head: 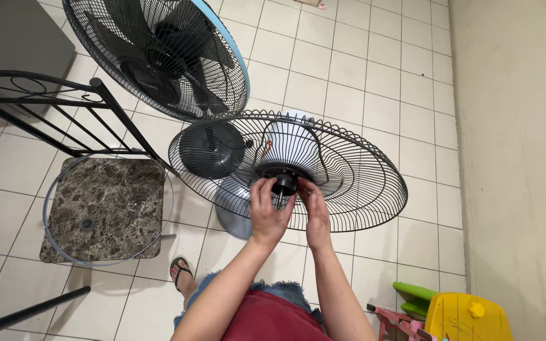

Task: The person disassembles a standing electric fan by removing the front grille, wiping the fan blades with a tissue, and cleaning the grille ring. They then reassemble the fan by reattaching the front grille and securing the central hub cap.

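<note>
Because the wire fan guard [349,170] lies tilted with its open side up, the black nut [284,184] at its hub is within reach from above, and both hands meet there. The left hand [268,215] has its fingers closed around the nut; the right hand [314,218] pinches it from the other side, steadying the hub. The fan's white motor housing [292,142] shows through the wires, its base [232,208] mostly hidden beneath. Behind, a second fan [165,53] with blades fitted is cut off at the top edge. A marble slab [105,208] lies on the tiled floor [374,82]. Whether the nut is threaded on cannot be made out.
</note>
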